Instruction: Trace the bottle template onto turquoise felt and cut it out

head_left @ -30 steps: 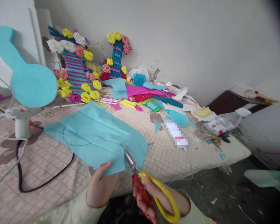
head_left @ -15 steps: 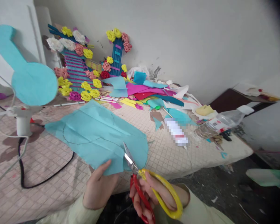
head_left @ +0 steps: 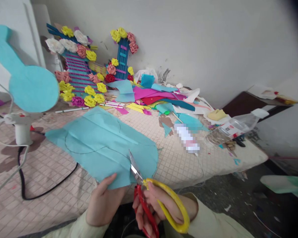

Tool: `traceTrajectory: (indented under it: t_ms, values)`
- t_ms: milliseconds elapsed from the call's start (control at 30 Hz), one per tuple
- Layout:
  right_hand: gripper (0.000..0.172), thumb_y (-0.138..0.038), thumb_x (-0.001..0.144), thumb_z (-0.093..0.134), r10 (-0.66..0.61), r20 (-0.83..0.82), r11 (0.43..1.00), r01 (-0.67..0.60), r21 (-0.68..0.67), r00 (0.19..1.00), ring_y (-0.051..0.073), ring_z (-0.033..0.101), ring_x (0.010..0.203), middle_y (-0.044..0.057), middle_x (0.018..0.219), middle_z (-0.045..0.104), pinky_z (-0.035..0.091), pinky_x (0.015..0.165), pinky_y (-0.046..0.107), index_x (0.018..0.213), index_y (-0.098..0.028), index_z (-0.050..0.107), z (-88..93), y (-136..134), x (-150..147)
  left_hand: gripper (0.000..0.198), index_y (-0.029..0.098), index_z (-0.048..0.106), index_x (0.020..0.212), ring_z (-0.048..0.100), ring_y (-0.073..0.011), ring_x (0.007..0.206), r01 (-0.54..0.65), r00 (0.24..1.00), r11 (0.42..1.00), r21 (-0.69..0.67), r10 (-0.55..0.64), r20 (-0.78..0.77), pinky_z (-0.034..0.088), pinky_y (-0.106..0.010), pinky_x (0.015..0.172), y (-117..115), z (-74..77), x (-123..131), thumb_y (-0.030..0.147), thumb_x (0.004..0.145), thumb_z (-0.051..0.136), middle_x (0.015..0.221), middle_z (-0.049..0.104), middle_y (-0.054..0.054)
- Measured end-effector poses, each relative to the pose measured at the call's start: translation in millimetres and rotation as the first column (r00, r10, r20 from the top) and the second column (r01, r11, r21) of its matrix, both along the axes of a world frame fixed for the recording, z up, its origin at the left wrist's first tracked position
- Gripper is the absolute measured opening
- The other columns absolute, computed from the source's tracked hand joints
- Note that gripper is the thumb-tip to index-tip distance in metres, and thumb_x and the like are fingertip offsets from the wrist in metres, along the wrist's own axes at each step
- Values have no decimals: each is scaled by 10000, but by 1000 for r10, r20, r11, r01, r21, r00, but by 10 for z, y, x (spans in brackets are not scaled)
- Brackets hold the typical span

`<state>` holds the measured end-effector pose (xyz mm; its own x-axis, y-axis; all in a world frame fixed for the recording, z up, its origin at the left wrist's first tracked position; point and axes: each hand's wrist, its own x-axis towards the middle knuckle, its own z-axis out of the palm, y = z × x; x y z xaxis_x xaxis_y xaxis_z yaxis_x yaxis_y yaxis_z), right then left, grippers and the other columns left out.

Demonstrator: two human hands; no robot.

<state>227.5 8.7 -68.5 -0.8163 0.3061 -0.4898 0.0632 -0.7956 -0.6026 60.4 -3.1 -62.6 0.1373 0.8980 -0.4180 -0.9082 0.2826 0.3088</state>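
Note:
A large sheet of light blue paper [head_left: 96, 135] lies over the table's near side, with a curved dark outline drawn on it. My left hand [head_left: 105, 200] pinches its lower edge, thumb on top and the other fingers hidden beneath. In my right hand [head_left: 151, 201] are scissors [head_left: 136, 172] with one red and one yellow handle. Their blades reach into the sheet from the near edge, the visible blade lying on top and pointing away toward the drawn line. The other blade is mostly hidden by the paper.
At left stand a cut light blue guitar-like shape [head_left: 33, 87], a white glue gun [head_left: 22, 129] and cables. Flower-covered models [head_left: 78, 74] lean on the wall. Paper scraps [head_left: 149, 94], a white blurred packet [head_left: 187, 138] and a plastic bottle [head_left: 238, 127] lie farther back and right.
The scissors and my right hand have shifted slightly left and the blades sit a little farther along the sheet. My left hand keeps its hold. The whole view has shifted slightly.

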Motion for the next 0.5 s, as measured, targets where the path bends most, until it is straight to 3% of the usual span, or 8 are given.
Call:
traceTrajectory:
  t_ms: [167, 300, 500]
  values:
    - [756, -832, 579, 338, -22, 24, 1000, 22, 9, 999, 97, 516, 390, 41, 609, 571, 373, 324, 179, 839, -134, 467, -43, -11, -42, 375, 251, 515, 1196, 426, -193, 1182, -146, 989, 985, -97, 141, -55, 186, -370, 1075, 28, 82, 32, 233, 829, 438, 1154, 604, 10]
    - [798, -866, 522, 325, -75, 33, 997, 75, -7, 997, 94, 496, 373, 30, 586, 558, 346, 316, 175, 827, -141, 453, -68, -81, -102, 381, 203, 490, 1221, 454, -168, 1158, -146, 989, 967, -209, 139, -48, 185, -331, 1075, 40, 77, 44, 217, 855, 387, 1152, 606, -12]
    - [668, -752, 706, 316, -207, -76, 976, 212, 53, 975, 82, 511, 426, 32, 624, 552, 333, 382, 168, 898, -127, 455, -155, -280, -159, 420, 206, 449, 1256, 449, -183, 1161, -87, 995, 956, -281, 95, 15, 210, -365, 1061, 18, 59, 36, 278, 846, 387, 1120, 626, -20]
